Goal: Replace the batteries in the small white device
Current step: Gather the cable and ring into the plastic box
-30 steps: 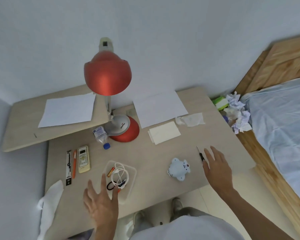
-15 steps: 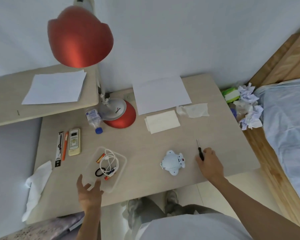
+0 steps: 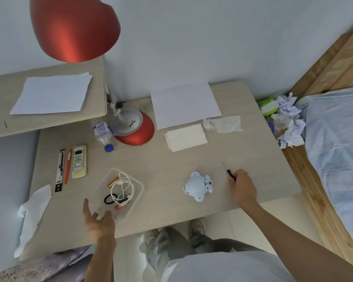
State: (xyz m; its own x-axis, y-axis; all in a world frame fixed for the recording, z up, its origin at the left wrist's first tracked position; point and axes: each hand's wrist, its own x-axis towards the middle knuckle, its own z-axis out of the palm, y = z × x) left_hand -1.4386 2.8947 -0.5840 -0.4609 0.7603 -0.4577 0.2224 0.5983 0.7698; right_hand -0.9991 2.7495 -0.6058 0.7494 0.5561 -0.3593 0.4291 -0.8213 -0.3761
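Overhead view of a pale wood-grain desk [image 3: 171,165] at the opening step of a battery change: picking up the tool. The right hand [image 3: 242,185] rests on the desk with its fingers curled around the black handle of a small screwdriver [image 3: 228,170], whose thin metal shaft points away from the person and lies on the surface; the grip appears closed on the handle, though the tool is not yet lifted. The left hand [image 3: 98,220] hovers, blurred, with fingers spread and empty, at the near edge of a clear plastic tray [image 3: 138,185]. The tray holds a coiled white cable [image 3: 122,186], a black hair band [image 3: 108,199] and several orange-tipped batteries [image 3: 113,182], presumably the replacements. The task's object, a small white animal-shaped device [image 3: 198,186], lies on the desk between the tray and the right hand, just beside that hand and touched by neither. Its cover looks closed, with a small red mark at the side facing the screwdriver.

Judged from this layout, the next move calls for lifting the screwdriver, steadying the device with the free hand, and finding the cover screw; whether that screw is on the visible face cannot be told.
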